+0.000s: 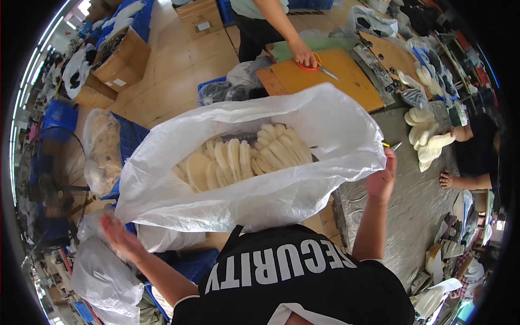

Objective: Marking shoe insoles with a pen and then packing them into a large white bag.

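A large white plastic bag (244,208) gapes wide in front of me. Inside it stand rows of cream-coloured, flat, rounded pads (233,160), packed on edge. My right hand (382,176) grips the bag's right rim. Just beyond those fingertips a small pointed blade with a yellow handle (385,144) shows; whether it lies on the table or touches the hand I cannot tell. My left hand (122,235), slightly blurred, is beside the bag's lower left corner with its fingers stretched out and nothing visible in them.
Right of the bag is a grey-covered table (401,216), where another person handles cream pads (425,135). Across from me a co-worker's hand holds orange-handled scissors (309,66) over a yellow board (330,81). Left stand a fan (59,189), a blue crate (127,141) and cardboard boxes (122,59).
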`<action>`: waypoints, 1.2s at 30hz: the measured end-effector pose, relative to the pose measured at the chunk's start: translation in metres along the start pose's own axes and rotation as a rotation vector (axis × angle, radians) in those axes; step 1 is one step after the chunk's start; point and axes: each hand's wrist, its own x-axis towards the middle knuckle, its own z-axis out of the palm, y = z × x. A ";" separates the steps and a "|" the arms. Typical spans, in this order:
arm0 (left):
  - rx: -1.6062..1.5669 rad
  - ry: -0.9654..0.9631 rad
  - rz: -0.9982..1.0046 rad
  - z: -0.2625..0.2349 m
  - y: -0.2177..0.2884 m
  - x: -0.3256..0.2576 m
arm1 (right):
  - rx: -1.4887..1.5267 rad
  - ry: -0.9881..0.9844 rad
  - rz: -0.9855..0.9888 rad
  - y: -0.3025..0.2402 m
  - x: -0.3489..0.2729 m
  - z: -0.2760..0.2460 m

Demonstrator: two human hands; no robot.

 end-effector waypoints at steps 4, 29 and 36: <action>0.459 -0.513 0.347 0.068 0.098 -0.022 | -0.638 -0.262 -0.453 -0.058 -0.020 0.106; 0.733 -2.090 -0.097 0.129 0.003 -0.154 | -1.820 -1.469 0.286 0.057 -0.107 0.139; 0.445 -1.757 0.014 0.127 -0.019 -0.165 | -1.684 -1.266 0.504 0.075 -0.157 0.114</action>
